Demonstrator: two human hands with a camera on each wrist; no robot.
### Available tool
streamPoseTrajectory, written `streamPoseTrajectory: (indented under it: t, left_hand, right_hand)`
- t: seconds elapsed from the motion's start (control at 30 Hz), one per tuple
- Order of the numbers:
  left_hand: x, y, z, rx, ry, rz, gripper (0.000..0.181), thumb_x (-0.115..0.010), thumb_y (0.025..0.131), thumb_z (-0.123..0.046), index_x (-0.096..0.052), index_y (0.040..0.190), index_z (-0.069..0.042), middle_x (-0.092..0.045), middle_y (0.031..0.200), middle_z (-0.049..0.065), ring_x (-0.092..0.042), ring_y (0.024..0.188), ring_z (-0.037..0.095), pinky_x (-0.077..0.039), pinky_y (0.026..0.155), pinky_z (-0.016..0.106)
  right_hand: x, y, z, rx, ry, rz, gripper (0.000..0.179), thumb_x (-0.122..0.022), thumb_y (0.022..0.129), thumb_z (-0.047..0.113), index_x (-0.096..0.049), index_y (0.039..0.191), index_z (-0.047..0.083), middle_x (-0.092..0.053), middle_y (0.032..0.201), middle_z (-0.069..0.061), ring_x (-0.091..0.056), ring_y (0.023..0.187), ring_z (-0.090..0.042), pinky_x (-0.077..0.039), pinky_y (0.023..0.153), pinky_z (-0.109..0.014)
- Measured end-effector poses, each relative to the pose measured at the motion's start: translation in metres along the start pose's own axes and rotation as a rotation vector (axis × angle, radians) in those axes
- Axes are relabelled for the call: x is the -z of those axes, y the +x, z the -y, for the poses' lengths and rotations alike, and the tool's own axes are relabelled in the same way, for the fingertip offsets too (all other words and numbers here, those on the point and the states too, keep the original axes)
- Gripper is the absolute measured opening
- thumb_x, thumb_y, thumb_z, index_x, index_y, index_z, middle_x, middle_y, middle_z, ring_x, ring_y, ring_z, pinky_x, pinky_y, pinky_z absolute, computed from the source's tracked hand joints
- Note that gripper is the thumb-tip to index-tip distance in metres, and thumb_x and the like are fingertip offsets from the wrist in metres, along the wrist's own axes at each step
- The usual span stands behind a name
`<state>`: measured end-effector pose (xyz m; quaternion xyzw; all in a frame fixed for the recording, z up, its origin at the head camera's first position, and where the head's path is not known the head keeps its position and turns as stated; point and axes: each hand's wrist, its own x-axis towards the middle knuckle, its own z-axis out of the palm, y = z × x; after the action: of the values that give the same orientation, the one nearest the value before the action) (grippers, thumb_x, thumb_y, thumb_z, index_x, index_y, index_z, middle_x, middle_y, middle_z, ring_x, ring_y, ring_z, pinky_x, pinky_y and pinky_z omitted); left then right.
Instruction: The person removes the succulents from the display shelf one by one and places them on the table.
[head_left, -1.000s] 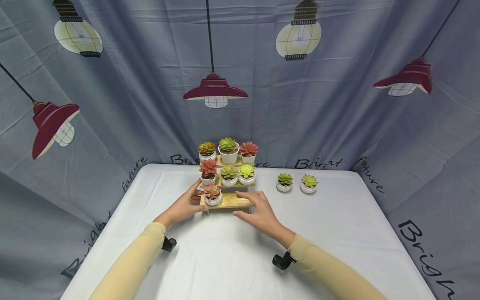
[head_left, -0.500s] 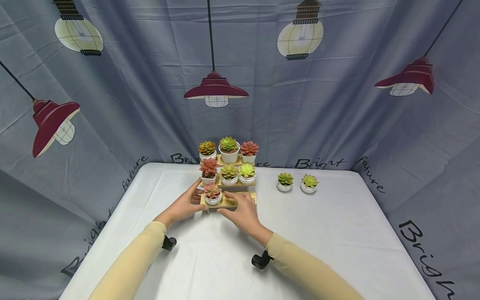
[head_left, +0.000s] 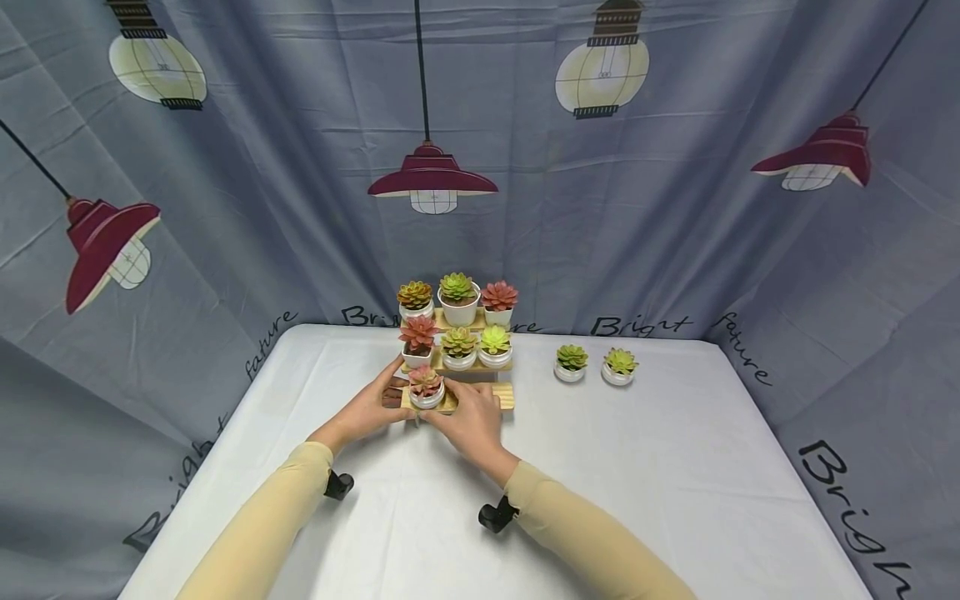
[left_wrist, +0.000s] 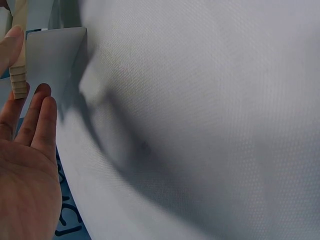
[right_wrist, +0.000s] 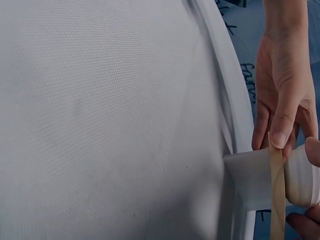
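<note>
A small wooden stand (head_left: 504,395) with several steps holds potted succulents. At the left of its bottom step sits a pink succulent (head_left: 425,382) in a round white pot (right_wrist: 299,182). My right hand (head_left: 472,423) has thumb and fingers on either side of that pot, gripping it. My left hand (head_left: 369,412) holds the left end of the bottom step; in the left wrist view its thumb (left_wrist: 11,46) lies on the wood, with a finger against the board's end. On the middle step stand a red succulent (head_left: 417,333) and two green ones.
Two green succulents in white pots, one darker (head_left: 571,360) and one lighter (head_left: 619,365), stand on the white table (head_left: 660,467) right of the stand. A larger green succulent (head_left: 458,293) is on the top step. A grey printed curtain (head_left: 315,167) surrounds the table.
My right hand has moved left along the front of the bottom step to the pink succulent and has closed on its pot. The left hand stays on the stand.
</note>
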<state>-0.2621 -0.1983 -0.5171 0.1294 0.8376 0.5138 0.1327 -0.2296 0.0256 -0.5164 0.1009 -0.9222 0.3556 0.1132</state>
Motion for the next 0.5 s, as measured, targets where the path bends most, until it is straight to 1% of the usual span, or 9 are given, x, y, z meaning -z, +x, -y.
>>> streamPoseTrajectory:
  t: [0.2, 0.33, 0.5]
  left_hand:
    - [-0.0004, -0.0003, -0.0025, 0.004, -0.007, 0.002, 0.111, -0.083, 0.089, -0.022, -0.005, 0.167, -0.030, -0.050, 0.144, 0.017, -0.058, 0.127, 0.034, -0.048, 0.108, 0.048]
    - [-0.0003, -0.0004, -0.0024, 0.004, -0.001, 0.002, 0.110, -0.083, 0.090, -0.024, -0.004, 0.167, -0.029, -0.050, 0.144, 0.017, -0.058, 0.126, 0.034, -0.048, 0.107, 0.049]
    - [-0.0002, -0.0005, -0.0022, 0.007, 0.007, -0.001, 0.111, -0.083, 0.089, -0.026, -0.004, 0.167, -0.029, -0.051, 0.143, 0.017, -0.059, 0.126, 0.034, -0.049, 0.106, 0.049]
  right_hand:
    - [-0.0054, 0.0018, 0.0006, -0.023, -0.005, -0.006, 0.073, -0.083, 0.079, 0.057, -0.067, 0.137, 0.015, -0.070, 0.128, 0.000, -0.049, 0.098, -0.020, -0.038, 0.079, -0.037]
    - [-0.0072, 0.0023, 0.0016, -0.021, -0.007, -0.024, 0.072, -0.083, 0.079, 0.057, -0.068, 0.135, 0.014, -0.071, 0.126, 0.000, -0.048, 0.098, -0.020, -0.038, 0.079, -0.037]
    - [-0.0096, 0.0030, 0.0028, -0.011, -0.023, -0.043, 0.071, -0.083, 0.080, 0.058, -0.069, 0.134, 0.015, -0.071, 0.124, 0.000, -0.049, 0.099, -0.021, -0.039, 0.081, -0.040]
